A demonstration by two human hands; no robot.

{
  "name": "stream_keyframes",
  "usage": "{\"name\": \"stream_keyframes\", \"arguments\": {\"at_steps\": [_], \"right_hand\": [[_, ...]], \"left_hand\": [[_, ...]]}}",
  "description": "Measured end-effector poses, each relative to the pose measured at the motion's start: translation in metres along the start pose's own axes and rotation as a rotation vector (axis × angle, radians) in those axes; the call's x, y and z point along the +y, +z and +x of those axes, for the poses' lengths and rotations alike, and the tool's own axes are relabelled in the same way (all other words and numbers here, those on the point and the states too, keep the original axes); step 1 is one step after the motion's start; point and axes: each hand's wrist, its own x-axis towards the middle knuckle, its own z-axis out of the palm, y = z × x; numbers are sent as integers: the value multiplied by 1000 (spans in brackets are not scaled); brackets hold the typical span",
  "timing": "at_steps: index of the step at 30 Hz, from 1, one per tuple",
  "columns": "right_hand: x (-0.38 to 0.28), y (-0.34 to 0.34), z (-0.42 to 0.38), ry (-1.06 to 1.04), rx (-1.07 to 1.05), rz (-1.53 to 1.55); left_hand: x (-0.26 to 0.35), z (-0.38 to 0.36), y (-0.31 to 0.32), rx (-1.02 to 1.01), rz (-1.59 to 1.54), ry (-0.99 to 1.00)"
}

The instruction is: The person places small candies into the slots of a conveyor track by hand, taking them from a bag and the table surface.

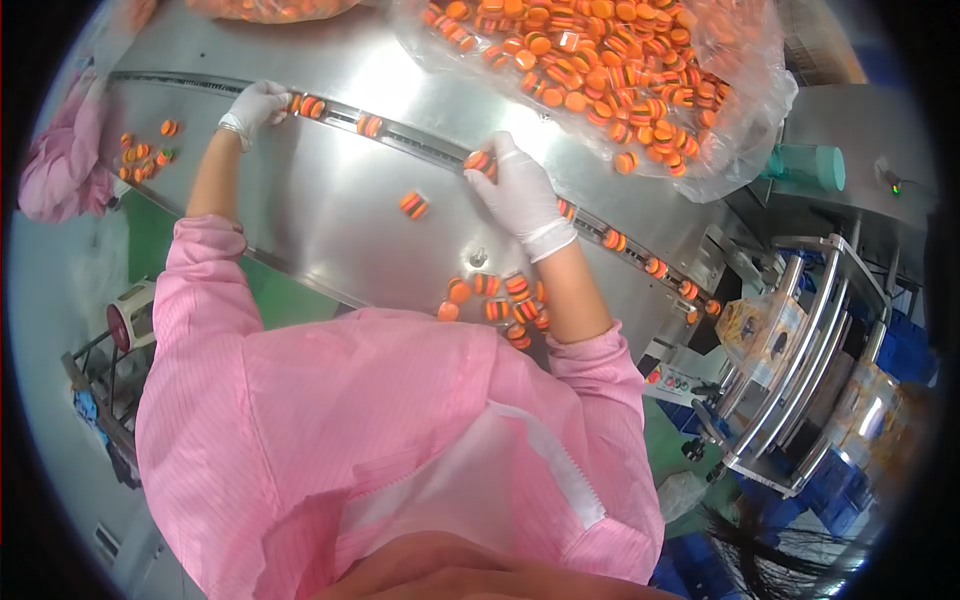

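Orange, striped, burger-shaped pieces lie in a narrow conveyor channel that crosses the steel table. My left hand, in a white glove, is at the channel's left part, its fingertips pressed together against a striped piece. Just right of it sits another piece. My right hand, also gloved, pinches a striped piece between thumb and fingers beside the channel. One loose piece lies on the steel between my hands, and several more are heaped near my right forearm.
A large clear plastic bag full of orange pieces lies beyond the channel. Several pieces sit at the table's left, near a co-worker's pink sleeve. Machine rollers and a green cylinder stand at the right.
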Motion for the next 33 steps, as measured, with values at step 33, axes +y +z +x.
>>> {"name": "stream_keyframes", "arguments": {"at_steps": [33], "right_hand": [[43, -6, 75, 168, 608, -370]], "left_hand": [[158, -4, 163, -368, 245, 576]]}}
